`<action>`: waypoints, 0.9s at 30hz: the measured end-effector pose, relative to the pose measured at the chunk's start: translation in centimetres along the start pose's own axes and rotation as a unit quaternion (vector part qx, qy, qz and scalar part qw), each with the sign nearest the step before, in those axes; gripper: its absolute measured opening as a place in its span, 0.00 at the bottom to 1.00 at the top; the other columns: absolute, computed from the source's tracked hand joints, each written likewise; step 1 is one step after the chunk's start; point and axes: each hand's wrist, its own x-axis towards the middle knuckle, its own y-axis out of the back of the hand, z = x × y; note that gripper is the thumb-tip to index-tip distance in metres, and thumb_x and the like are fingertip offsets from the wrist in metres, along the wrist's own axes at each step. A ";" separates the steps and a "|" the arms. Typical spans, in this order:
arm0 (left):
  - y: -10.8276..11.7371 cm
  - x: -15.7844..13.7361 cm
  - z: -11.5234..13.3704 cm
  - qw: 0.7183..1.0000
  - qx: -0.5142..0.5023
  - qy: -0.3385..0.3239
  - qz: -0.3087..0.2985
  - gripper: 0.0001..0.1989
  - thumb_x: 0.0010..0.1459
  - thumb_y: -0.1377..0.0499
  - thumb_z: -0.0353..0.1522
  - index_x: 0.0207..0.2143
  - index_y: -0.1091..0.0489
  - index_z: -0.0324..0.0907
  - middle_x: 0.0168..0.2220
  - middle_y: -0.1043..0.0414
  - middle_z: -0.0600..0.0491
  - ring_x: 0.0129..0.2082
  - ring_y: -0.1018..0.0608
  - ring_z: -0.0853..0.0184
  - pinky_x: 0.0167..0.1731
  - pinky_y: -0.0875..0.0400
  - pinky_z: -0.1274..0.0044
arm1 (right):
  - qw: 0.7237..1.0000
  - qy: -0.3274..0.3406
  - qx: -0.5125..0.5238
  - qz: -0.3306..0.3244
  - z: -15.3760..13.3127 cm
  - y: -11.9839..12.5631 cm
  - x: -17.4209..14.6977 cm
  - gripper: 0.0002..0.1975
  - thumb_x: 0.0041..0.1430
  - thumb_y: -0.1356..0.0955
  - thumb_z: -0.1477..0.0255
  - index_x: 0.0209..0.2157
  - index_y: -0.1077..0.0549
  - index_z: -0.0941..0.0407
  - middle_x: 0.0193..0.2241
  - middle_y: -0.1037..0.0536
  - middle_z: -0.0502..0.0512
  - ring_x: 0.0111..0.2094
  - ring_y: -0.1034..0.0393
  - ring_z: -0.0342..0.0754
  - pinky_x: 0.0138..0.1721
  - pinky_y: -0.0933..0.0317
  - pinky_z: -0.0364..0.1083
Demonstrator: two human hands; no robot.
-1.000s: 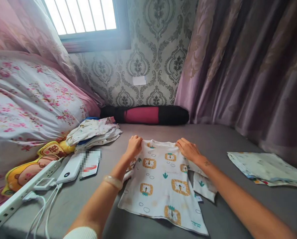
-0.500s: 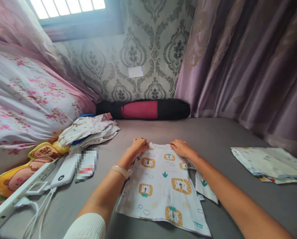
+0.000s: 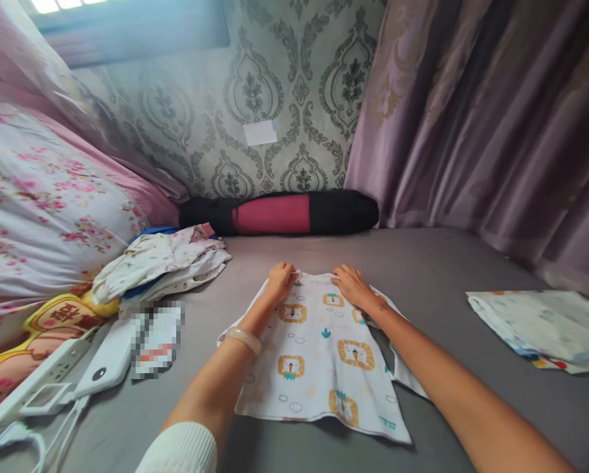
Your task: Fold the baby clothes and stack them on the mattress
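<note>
A small white shirt printed with orange lion faces, green leaves and little ovals lies front up on the grey bed, neckline away from me. My left hand is closed on its left shoulder beside the collar. At the other shoulder, the fingers of my right hand grip the cloth next to the neckline. Both sleeves stretch out sideways, partly hidden under my forearms. The lower hem is slightly wavy, and its right corner points toward me.
A heap of clothes lies at the left, near a white power strip, a power bank and a yellow plush toy. Folded cloth lies at the right. A black and red roll rests against the wall.
Both hands have shifted slightly away from me with the shirt's shoulders, and the hem has moved up too. The left sleeve now shows more beyond my forearm. The camera view has tilted a little.
</note>
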 end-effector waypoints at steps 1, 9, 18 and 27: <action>0.0 0.3 0.1 1.000 0.010 0.007 0.004 0.12 0.64 0.53 0.34 0.40 0.32 0.39 0.41 0.31 0.44 0.42 0.30 0.61 0.44 0.38 0.72 | 1.000 -0.002 -0.015 0.006 0.0 0.0 0.4 0.11 0.66 0.41 0.69 0.44 0.31 0.56 0.44 0.29 0.59 0.45 0.36 0.51 0.45 0.48 0.46; -0.4 3.0 0.4 0.997 0.066 0.037 -0.002 0.13 0.65 0.55 0.33 0.43 0.34 0.40 0.44 0.34 0.44 0.45 0.33 0.59 0.44 0.41 0.71 | 0.996 0.008 -0.088 0.034 0.4 -0.1 3.2 0.10 0.65 0.42 0.71 0.42 0.31 0.57 0.43 0.29 0.61 0.44 0.37 0.53 0.44 0.47 0.48; -2.2 4.8 0.1 0.993 0.086 0.077 -0.031 0.12 0.64 0.54 0.33 0.43 0.33 0.39 0.46 0.32 0.42 0.48 0.32 0.57 0.46 0.42 0.68 | 0.998 -0.048 0.030 -0.016 1.9 -1.0 5.6 0.11 0.63 0.39 0.72 0.44 0.29 0.57 0.46 0.29 0.61 0.48 0.37 0.52 0.49 0.48 0.47; 3.6 0.9 -6.4 0.959 -0.096 0.254 -0.086 0.26 0.58 0.53 0.49 0.31 0.29 0.36 0.30 0.26 0.45 0.33 0.24 0.60 0.31 0.35 0.75 | 0.932 -0.212 0.279 -0.096 7.6 3.1 2.5 0.23 0.66 0.44 0.59 0.36 0.26 0.60 0.33 0.22 0.59 0.33 0.29 0.48 0.34 0.36 0.44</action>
